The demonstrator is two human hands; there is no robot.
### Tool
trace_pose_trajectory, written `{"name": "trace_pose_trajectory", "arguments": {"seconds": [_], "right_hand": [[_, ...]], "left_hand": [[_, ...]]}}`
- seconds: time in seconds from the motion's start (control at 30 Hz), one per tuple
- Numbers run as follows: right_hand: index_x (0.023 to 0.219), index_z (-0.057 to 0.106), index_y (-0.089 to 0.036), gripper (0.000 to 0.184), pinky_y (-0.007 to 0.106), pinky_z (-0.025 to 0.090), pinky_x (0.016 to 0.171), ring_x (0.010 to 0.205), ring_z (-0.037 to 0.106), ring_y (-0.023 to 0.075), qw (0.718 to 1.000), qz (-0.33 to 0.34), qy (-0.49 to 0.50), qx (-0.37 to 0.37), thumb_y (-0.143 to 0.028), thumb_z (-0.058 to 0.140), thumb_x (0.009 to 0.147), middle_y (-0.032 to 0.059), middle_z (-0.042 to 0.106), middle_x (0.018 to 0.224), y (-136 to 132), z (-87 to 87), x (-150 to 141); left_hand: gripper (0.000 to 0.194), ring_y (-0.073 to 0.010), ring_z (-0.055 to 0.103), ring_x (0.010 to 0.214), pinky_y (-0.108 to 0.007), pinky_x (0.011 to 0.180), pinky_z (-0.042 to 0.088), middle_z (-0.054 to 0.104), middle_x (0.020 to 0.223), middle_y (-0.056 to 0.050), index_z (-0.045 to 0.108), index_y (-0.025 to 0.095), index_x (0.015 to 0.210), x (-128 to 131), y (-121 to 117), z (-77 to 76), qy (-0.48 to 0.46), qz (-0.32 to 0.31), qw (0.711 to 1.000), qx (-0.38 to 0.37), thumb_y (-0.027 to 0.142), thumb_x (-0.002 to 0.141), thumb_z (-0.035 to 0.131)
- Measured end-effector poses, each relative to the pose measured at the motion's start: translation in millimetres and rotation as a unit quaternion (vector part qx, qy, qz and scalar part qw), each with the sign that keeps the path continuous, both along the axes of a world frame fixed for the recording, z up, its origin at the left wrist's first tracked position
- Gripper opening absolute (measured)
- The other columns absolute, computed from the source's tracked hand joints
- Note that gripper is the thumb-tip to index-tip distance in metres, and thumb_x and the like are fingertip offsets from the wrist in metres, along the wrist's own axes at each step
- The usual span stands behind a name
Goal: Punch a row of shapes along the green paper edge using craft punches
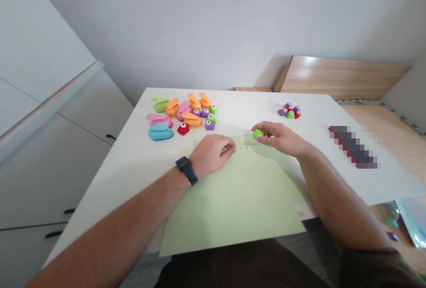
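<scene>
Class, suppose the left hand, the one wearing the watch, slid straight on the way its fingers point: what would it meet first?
Probably the green punch in the right hand, though the left hand might pass below it: one view leaves their heights unclear.

Pale green paper [239,199] overhangs the near edge of a white tabletop [133,168]; toward its far left corner, large punches [192,120] are orange, pink, lime and blue, one solid red punch [183,129] beside them.

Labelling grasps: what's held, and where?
Right hand: small green punch, gripped by its sides between thumb and fingers. Left hand: pinches the green paper near its punched edge.
</scene>
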State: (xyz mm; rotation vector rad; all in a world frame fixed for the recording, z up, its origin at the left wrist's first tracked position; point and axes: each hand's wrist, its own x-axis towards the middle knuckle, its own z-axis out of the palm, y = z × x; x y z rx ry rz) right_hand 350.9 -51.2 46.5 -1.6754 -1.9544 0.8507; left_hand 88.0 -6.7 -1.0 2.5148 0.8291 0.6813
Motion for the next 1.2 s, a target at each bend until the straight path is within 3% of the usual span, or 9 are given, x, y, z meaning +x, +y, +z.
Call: {"name": "trace_pose_trajectory", "arguments": {"seconds": [0.27, 0.6, 0.73, 0.87, 1.03, 1.2], "right_hand": [[0.109, 0.068, -0.017, 0.039, 0.033, 0.045, 0.080, 0.086, 0.060, 0.0190, 0.990, -0.037, 0.129, -0.034, -0.049, 0.058, 0.089, 0.0056, 0.069, 0.093, 3.2, -1.3, 7.8], [0.095, 0.069, -0.017, 0.042, 0.029, 0.044, 0.068, 0.084, 0.066, 0.0189, 0.984, -0.100, 0.140, -0.052, -0.056, 0.054, 0.091, 0.0087, 0.073, 0.099, 5.8, 0.5, 17.6], [0.095, 0.067, -0.018, 0.045, 0.029, 0.044, 0.066, 0.079, 0.068, 0.0187, 0.982, -0.172, 0.076, 0.000, -0.060, 0.051, 0.091, 0.0096, 0.073, 0.104, 10.5, -3.0, 34.8], [0.094, 0.068, -0.018, 0.048, 0.032, 0.045, 0.069, 0.073, 0.066, 0.0186, 0.968, -0.243, -0.063, 0.029, -0.060, 0.045, 0.093, 0.0092, 0.074, 0.094, 16.5, -8.5, 55.4], [0.088, 0.070, -0.020, 0.051, 0.034, 0.042, 0.069, 0.074, 0.065, 0.0220, 0.950, -0.247, -0.190, 0.000, -0.060, 0.039, 0.095, 0.0071, 0.071, 0.074, 18.7, -8.7, 61.5], [0.091, 0.071, -0.021, 0.052, 0.032, 0.040, 0.066, 0.071, 0.065, 0.0208, 0.956, -0.229, -0.186, -0.005, -0.061, 0.038, 0.095, 0.0055, 0.070, 0.069, 16.9, -5.2, 57.7]], "left_hand": [[0.014, -0.0194, 0.065, 0.084, -0.033, 0.078, 0.047, 0.073, 0.088, -0.004, 0.071, 0.020, 0.092, -0.2, -0.1, 1.0, 0.000, -0.003, 1.000, -0.004, 0.027, 0.091, 0.059], [0.013, -0.0195, 0.066, 0.084, -0.034, 0.079, 0.047, 0.074, 0.089, -0.004, 0.070, 0.020, 0.092, -0.7, -0.3, 1.3, 0.000, -0.006, 1.000, -0.001, 0.027, 0.091, 0.059], [0.014, -0.0193, 0.065, 0.084, -0.034, 0.079, 0.047, 0.074, 0.089, -0.003, 0.070, 0.021, 0.092, -0.7, -0.2, 1.1, 0.003, -0.005, 1.000, -0.002, 0.027, 0.092, 0.058], [0.013, -0.0191, 0.065, 0.084, -0.034, 0.079, 0.047, 0.073, 0.089, -0.003, 0.070, 0.021, 0.092, -0.5, 0.1, -0.3, 0.004, -0.005, 1.000, -0.001, 0.027, 0.091, 0.058], [0.012, -0.0192, 0.065, 0.084, -0.034, 0.079, 0.047, 0.073, 0.088, -0.003, 0.070, 0.021, 0.092, -0.4, 0.4, -1.7, 0.004, -0.003, 1.000, 0.002, 0.027, 0.091, 0.059], [0.013, -0.0192, 0.065, 0.085, -0.034, 0.079, 0.047, 0.074, 0.089, -0.003, 0.070, 0.021, 0.092, -0.2, 0.3, -1.4, 0.005, -0.005, 1.000, -0.001, 0.027, 0.091, 0.059]]}}
